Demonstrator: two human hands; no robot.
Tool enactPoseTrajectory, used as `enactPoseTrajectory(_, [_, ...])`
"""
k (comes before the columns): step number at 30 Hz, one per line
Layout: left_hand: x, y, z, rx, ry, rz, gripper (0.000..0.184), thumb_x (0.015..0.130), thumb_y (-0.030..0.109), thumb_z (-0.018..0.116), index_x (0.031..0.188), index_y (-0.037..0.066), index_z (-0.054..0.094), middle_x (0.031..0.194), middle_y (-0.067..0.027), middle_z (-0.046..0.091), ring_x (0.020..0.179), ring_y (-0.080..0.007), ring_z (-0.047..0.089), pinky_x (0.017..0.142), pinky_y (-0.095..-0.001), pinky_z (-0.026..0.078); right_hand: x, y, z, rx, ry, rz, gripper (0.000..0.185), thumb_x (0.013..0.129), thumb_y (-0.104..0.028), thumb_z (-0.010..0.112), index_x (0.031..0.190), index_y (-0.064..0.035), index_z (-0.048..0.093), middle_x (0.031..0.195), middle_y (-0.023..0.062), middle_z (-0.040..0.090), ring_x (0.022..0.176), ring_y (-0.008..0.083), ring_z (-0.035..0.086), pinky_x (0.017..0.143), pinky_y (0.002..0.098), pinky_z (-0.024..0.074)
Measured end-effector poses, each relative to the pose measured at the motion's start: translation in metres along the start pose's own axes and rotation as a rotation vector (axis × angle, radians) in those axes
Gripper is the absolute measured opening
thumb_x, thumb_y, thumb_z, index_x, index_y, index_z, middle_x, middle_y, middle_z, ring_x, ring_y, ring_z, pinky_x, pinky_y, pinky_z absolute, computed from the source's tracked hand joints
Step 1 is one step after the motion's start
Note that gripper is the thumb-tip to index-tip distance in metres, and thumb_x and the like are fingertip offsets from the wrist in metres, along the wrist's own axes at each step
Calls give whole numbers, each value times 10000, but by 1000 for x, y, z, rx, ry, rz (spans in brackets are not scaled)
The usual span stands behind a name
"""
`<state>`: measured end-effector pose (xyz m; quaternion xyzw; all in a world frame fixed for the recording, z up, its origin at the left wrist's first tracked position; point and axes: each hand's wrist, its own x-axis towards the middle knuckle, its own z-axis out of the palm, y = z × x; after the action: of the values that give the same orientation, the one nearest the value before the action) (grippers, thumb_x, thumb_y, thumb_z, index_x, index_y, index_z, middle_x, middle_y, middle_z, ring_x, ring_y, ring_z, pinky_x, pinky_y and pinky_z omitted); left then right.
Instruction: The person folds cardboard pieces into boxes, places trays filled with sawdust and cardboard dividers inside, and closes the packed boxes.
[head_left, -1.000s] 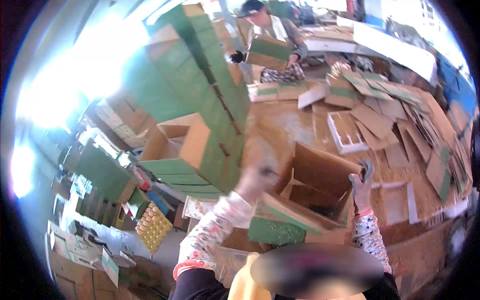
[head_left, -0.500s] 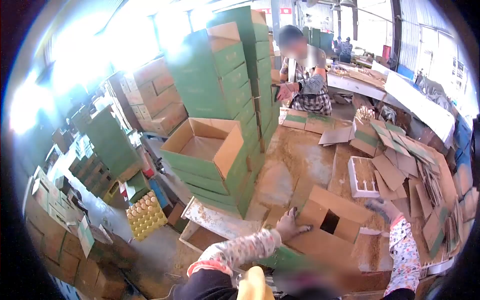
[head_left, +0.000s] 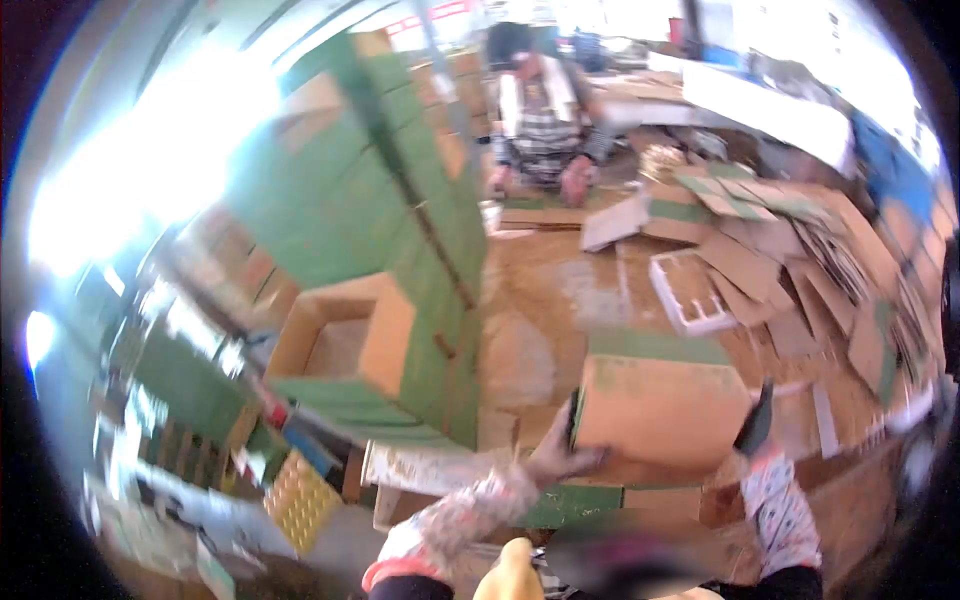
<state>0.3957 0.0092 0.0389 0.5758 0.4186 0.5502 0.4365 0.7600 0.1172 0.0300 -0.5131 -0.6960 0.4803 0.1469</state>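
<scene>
A brown and green cardboard box (head_left: pixel 660 405) is tipped up over the table in front of me, its plain brown face toward me and a green side on top. My left hand (head_left: pixel 565 450) grips its left edge, with the thumb across the lower front corner. At the opposite edge my right hand (head_left: pixel 757 425), in a dark glove, presses against the box's right side. The box is held between both hands. Below it lies a green and brown cardboard piece (head_left: pixel 575 505) near my body.
Tall green box stacks (head_left: pixel 370 190) rise at the left, with an open carton (head_left: pixel 340 335) on a lower one. Flattened cardboard (head_left: pixel 790 250) and a white tray (head_left: pixel 690 292) lie at the right. Another person (head_left: pixel 545 120) stands across the table. A yellow egg tray (head_left: pixel 300 500) is lower left.
The box has been turned up from lying with its flaps showing, and both hands now hold its sides. The view has shifted; the other person now faces the table with both hands lowered.
</scene>
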Motion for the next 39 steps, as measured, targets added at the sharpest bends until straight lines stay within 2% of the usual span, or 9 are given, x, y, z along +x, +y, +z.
enactPoseTrajectory(4, [-68,-68,-60,1153,-541,130,628,718,61,574,1305,96,354,1220,-221,419,1071,-383,459,922,-444,384,41,-29,28,319,-77,96,523,906,-293,440,1329,-18,300,1331,182,357,1216,323,354,1035,340,270])
enactPoseTrajectory(8, [-17,-46,-56,-141,463,-381,684,759,96,630,1333,25,265,1239,-200,410,1159,-331,388,980,-428,308,97,-6,95,169,310,59,511,811,-231,617,1204,38,431,1207,147,496,1091,212,479,921,308,378])
enactPoseTrajectory(12, [36,-56,-21,887,361,-243,662,760,47,646,1293,-22,261,1315,-155,322,1215,-267,331,1016,-362,289,145,45,106,439,220,-321,607,771,-415,632,1156,11,433,992,179,548,870,329,576,767,420,481])
enactPoseTrajectory(14, [46,-64,-29,369,418,-329,624,743,-37,590,1284,-20,280,1291,-148,354,1188,-246,370,1017,-351,292,147,-39,48,1156,175,445,551,753,-421,652,1057,7,486,816,154,554,696,302,604,612,435,529])
enactPoseTrajectory(18, [36,-85,-52,456,401,-260,545,714,-66,567,1227,-36,386,1227,-146,429,1183,-244,384,1021,-337,276,267,31,21,994,488,418,514,702,-478,667,780,18,555,583,99,490,493,246,547,407,352,465])
enactPoseTrajectory(24, [46,-60,-31,536,482,-410,583,690,-49,596,1232,-42,381,1229,-158,434,1170,-255,396,1028,-333,261,298,53,11,569,707,307,299,730,-273,636,754,24,612,628,65,564,512,151,508,459,280,385])
enactPoseTrajectory(29, [30,-89,-56,359,429,-382,592,710,-54,587,1254,-30,353,1224,-135,431,1148,-237,407,1014,-334,282,258,77,-18,1084,897,-10,244,733,-197,694,786,29,619,684,51,589,539,127,507,467,269,391])
enactPoseTrajectory(36, [28,-90,-44,501,582,-325,667,752,54,661,1301,-14,289,1228,-145,436,1110,-247,434,977,-318,317,233,41,-35,1654,190,27,437,831,-292,583,1177,-57,452,1009,86,585,863,218,602,719,383,519])
enactPoseTrajectory(39, [39,-115,-62,-155,637,-292,562,812,-44,527,1313,74,301,1160,-69,477,1023,-198,492,894,-321,417,164,18,-28,1656,58,-69,522,816,-289,600,1230,-42,400,1148,118,532,997,245,561,838,366,488])
